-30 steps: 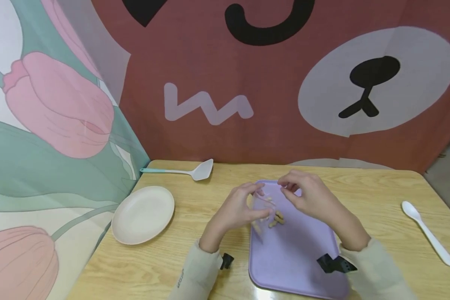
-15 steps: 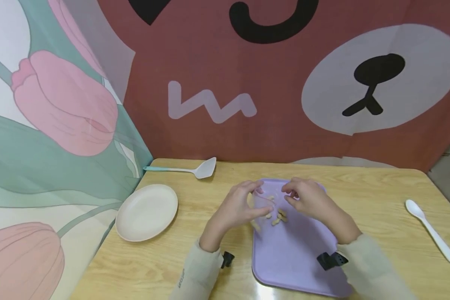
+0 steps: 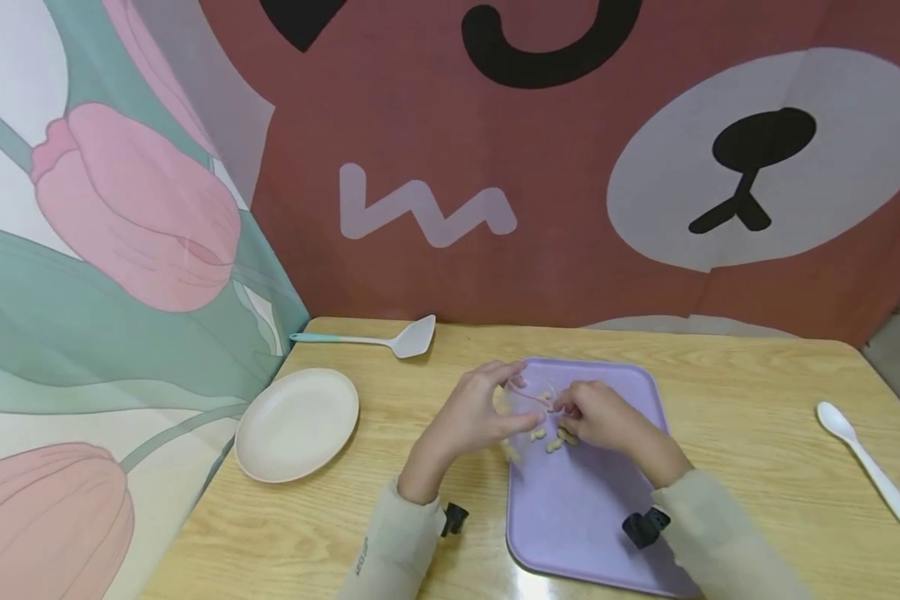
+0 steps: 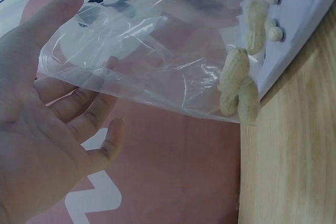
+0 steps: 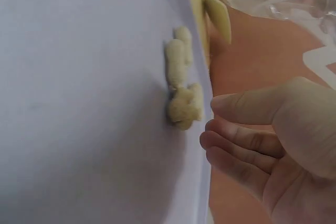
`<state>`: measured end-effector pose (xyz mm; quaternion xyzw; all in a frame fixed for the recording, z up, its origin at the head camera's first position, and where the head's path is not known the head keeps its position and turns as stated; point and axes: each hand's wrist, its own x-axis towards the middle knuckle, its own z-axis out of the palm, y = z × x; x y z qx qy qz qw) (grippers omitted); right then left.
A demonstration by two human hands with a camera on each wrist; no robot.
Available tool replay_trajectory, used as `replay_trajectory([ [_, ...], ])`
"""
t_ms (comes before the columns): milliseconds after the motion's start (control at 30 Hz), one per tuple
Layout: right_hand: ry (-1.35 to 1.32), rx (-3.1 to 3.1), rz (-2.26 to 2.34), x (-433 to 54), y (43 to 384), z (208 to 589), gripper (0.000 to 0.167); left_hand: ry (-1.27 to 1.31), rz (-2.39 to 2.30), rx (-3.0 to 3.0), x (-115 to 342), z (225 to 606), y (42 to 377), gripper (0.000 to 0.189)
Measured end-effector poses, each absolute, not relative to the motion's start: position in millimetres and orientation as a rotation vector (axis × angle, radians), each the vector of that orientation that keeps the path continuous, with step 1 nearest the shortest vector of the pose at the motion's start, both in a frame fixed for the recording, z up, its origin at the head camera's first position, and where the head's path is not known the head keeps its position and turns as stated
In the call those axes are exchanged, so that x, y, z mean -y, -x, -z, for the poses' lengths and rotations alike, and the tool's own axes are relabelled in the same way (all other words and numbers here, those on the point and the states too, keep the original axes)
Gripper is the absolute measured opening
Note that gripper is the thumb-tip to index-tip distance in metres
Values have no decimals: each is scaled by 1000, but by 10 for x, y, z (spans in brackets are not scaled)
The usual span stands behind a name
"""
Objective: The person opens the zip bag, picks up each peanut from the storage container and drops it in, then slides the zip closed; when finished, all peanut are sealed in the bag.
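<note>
My left hand (image 3: 476, 412), thumb and fingers spread wide, holds a clear plastic bag (image 4: 152, 66) by its mouth over the left edge of a purple tray (image 3: 570, 517). Several unshelled peanuts (image 4: 236, 74) lie in the low end of the bag. Other loose peanuts (image 3: 554, 446) sit in a small group on the tray. Just above them is my right hand (image 3: 607, 421). In the right wrist view, its thumb and fingers are bent loosely beside the tray peanuts (image 5: 176, 66), and no object shows between them.
A cream plate (image 3: 296, 425) stands on the wooden table (image 3: 420, 400) to the left. Behind it lies a white spatula (image 3: 412, 337) with a mint handle. At the far right is a white spoon (image 3: 870, 467). A printed cloth (image 3: 435, 275) hangs along the table's back edge.
My right hand has come down and toward me, from the tray's far end to the loose peanuts. My left hand stays nearly still with the bag. The head view has shifted slightly.
</note>
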<state>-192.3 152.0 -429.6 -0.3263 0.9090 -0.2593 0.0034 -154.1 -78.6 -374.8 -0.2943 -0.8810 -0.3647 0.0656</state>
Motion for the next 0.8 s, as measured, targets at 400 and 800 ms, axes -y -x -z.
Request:
replay_trajectory([
  [400,1074,-2896,767,-1497,1881,4387,29,913,1158,2731,764,3735,1525,67],
  [800,1062,-2891,758,-1499,1887,4432,25,897,1140,2756,759,3749,1540,68],
])
